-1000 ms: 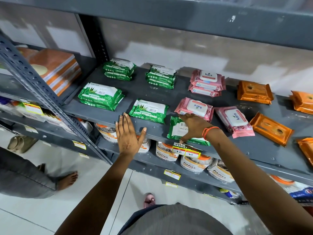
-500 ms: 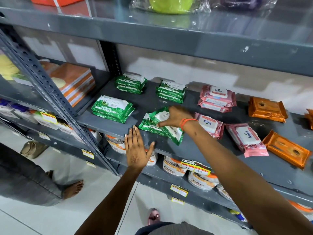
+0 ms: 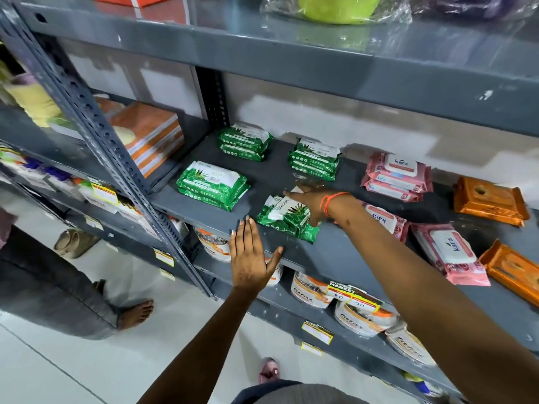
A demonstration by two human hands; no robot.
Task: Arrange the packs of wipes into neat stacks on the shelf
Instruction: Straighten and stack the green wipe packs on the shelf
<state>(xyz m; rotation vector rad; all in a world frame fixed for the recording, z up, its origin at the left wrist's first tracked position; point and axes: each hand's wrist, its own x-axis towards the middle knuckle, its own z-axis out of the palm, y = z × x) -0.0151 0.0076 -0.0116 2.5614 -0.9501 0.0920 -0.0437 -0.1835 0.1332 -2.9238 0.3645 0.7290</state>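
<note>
Green packs of wipes, soft and light, now gathered into a front stack

Left hand [image 3: 253, 256] flat on the front edge of the shelf [image 3: 335, 258], fingers spread, holding nothing. Just right of it, green wipes stack [image 3: 287, 218] near the shelf front, 2 packs, top one askew; right hand [image 3: 309, 199] on its far side, fingers open and stretched, whether pinching cannot tell. Probably light, squashy, slippery film; better to take by both long sides and square up. Further right, pink packs [image 3: 450, 253] loose. Compared with 0.5 s earlier: lifted pack now laid down on the other, right hand moved beyond it.
</note>
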